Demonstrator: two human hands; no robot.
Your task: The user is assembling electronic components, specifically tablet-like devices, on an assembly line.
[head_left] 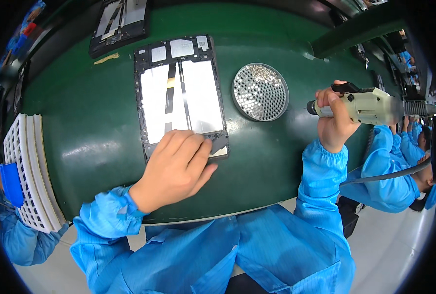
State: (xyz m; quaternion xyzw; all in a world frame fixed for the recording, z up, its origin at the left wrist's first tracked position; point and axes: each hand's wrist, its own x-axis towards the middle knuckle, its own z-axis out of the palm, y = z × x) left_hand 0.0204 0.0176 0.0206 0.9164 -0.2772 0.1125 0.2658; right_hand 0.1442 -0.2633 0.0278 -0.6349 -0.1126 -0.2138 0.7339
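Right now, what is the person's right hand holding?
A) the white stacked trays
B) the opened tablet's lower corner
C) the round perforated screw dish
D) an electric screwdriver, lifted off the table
D: the right hand grips the pale electric screwdriver to the right of the round screw dish, while the left hand rests on the lower corner of the opened tablet on the green table.

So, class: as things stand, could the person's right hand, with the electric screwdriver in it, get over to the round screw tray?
Probably yes. The right hand grips the electric screwdriver just beside the round screw tray, with only bare green table between them. The left hand rests on the opened tablet, out of the way.
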